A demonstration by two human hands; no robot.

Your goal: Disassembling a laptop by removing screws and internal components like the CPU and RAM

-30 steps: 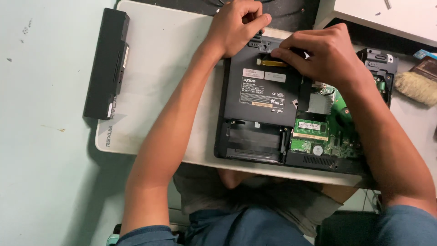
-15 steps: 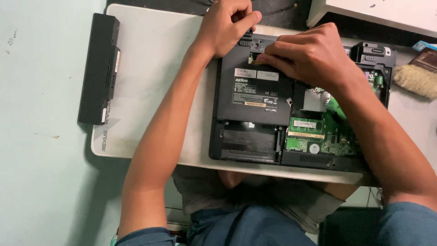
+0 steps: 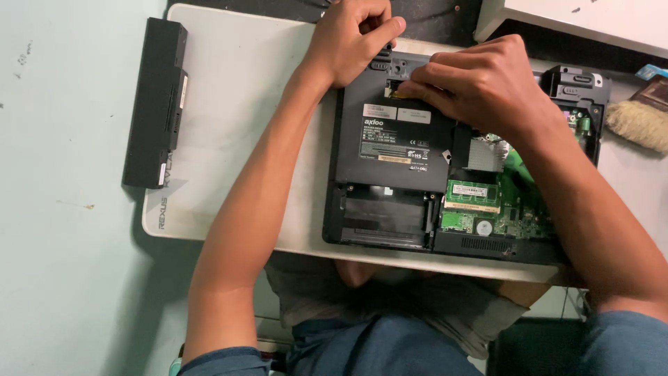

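Laptop [image 3: 396,153] lies upside down, base panel partly off, on the right half of the white surface [image 3: 236,104]. Left hand [image 3: 351,42] curls tight on its far edge; right hand [image 3: 480,87] pinches something small at a slot there. Black battery [image 3: 154,104] sits off the left edge, brush [image 3: 637,122] far right.

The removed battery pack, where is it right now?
In the head view the long black battery pack lies at the far left, along the left edge of the white board, apart from the opened laptop and both hands.
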